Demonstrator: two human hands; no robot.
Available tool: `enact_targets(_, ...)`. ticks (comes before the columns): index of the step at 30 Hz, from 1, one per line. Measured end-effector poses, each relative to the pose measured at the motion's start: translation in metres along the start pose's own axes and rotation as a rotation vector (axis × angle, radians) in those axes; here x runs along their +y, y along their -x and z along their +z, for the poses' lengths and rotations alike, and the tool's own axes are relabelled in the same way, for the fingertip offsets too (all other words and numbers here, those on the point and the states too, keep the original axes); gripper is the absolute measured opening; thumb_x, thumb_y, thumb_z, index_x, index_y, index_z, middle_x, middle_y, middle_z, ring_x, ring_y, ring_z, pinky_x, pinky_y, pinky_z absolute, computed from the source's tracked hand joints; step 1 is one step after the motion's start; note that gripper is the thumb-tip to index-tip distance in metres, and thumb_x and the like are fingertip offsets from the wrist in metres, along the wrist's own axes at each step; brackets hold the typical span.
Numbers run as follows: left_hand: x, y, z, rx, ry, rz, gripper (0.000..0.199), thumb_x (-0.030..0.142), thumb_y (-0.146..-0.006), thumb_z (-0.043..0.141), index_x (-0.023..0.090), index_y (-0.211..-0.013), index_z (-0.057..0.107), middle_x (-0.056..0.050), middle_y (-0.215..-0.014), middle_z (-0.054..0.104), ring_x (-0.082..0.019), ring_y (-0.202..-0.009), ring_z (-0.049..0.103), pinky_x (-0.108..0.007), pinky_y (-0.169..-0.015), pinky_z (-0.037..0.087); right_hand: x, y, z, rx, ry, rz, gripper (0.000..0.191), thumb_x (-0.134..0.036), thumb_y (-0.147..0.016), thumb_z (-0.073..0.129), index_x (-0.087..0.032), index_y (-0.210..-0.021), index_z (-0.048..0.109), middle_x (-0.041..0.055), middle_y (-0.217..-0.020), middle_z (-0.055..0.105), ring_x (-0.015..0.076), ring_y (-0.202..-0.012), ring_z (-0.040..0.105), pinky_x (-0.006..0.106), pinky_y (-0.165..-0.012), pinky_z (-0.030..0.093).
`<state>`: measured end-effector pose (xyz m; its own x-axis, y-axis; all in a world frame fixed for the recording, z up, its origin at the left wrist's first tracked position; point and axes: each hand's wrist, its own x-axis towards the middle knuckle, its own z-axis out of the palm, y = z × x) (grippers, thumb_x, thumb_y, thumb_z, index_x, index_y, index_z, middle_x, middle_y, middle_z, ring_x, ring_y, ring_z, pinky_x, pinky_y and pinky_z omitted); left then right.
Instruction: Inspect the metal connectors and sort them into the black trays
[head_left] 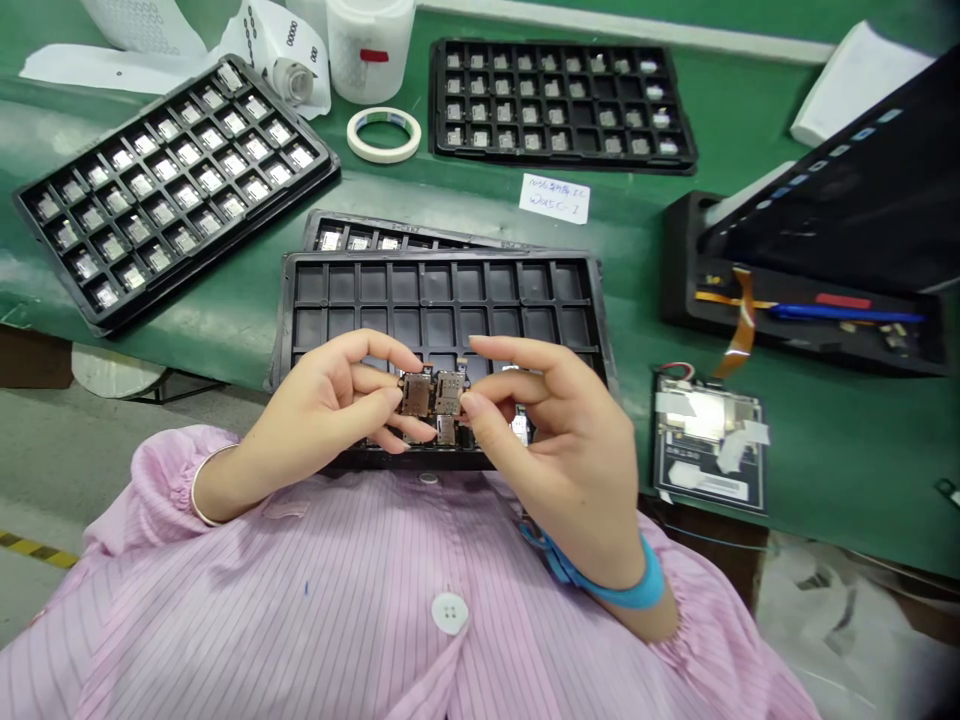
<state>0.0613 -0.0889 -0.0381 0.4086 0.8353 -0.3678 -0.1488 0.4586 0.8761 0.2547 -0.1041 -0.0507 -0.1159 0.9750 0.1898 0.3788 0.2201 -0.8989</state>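
The left hand [330, 395] is reaching in palm-inward, wrist slightly bent, with a bangle [197, 490] circling it. Its thumb and index finger are closing on the edges of the left circuit board [417, 395], a small metal-faced piece, with barely more than the board's own width between them; the lower fingers are curling loosely beneath. Holding by the edges like this is sound: the pads should be staying off the shiny face and pressing only enough to stop the board from slipping.

The right circuit board [448, 388] is sitting just beside it, between the two hands, above the near side of a black compartment tray [439, 284]. Whether the two boards are joined cannot be told, so both hands should be moving together, level and without twisting. Working low over the tray is wise, since a dropped board would be falling only a little way, though other boards are lying in the near pockets and should not be knocked.

The right hand [559, 430] is coming in from the other side, back of the hand upward. Its thumb and a bent finger are pinching the right board's outer edge in a narrow grip, while the index finger is stretching clear above. A blue wrist strap [651, 575] is encircling that wrist.
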Motion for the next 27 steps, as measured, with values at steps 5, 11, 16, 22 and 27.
enact_targets(5, 0.002, -0.001, -0.015, 0.094, -0.062, 0.054, 0.012, 0.018, -0.092, 0.062, 0.017, -0.103, 0.058, -0.003, -0.076, 0.075, -0.018, -0.075, 0.076, -0.016, -0.058, 0.061, 0.002, -0.005, -0.003, 0.021, 0.066, 0.03, 0.033, -0.015, -0.088, 0.063, -0.023, -0.12, 0.06, -0.0041, -0.072, 0.069, 0.015, -0.064, 0.061, 0.031, -0.064, 0.049)
enact_targets(11, 0.005, -0.008, -0.046, 0.46, -0.254, 0.254, 0.017, 0.017, -0.081, 0.07, 0.015, -0.097, 0.064, 0.0, -0.08, 0.065, -0.018, -0.069, 0.075, -0.019, -0.055, 0.06, 0.018, -0.02, -0.003, -0.005, 0.282, 0.106, 0.033, -0.017, -0.086, 0.06, -0.019, -0.119, 0.06, -0.0023, -0.072, 0.069, 0.0152, -0.058, 0.057, 0.03, -0.058, 0.045)
enact_targets(16, -0.014, -0.011, -0.039, 0.401, -0.525, 0.09, 0.014, 0.021, -0.084, 0.064, 0.017, -0.097, 0.063, -0.001, -0.082, 0.064, -0.012, -0.061, 0.069, -0.019, -0.048, 0.049, 0.028, -0.022, 0.007, -0.19, 0.455, 0.167, 0.037, -0.015, -0.086, 0.054, -0.015, -0.122, 0.059, -0.001, -0.072, 0.069, 0.0181, -0.062, 0.062, 0.03, -0.06, 0.044)
enact_targets(22, -0.029, -0.016, -0.026, 0.386, -0.906, 0.089, 0.023, 0.019, -0.085, 0.054, 0.021, -0.107, 0.061, 0.004, -0.077, 0.063, -0.011, -0.06, 0.053, -0.029, -0.066, 0.042, 0.033, -0.021, 0.009, -0.228, 0.535, 0.2, 0.039, -0.014, -0.086, 0.057, -0.014, -0.125, 0.059, -0.0015, -0.072, 0.066, 0.0186, -0.062, 0.06, 0.031, -0.061, 0.042)
enact_targets(27, -0.022, -0.007, -0.028, 0.383, -0.972, 0.116, 0.026, 0.026, -0.089, 0.06, 0.024, -0.115, 0.059, 0.004, -0.079, 0.061, -0.013, -0.063, 0.052, -0.029, -0.066, 0.039, 0.034, -0.016, -0.023, -0.014, 0.453, 0.22, 0.035, -0.025, -0.09, 0.065, -0.016, -0.123, 0.06, 0.0023, -0.076, 0.066, 0.0193, -0.067, 0.06, 0.033, -0.065, 0.043)
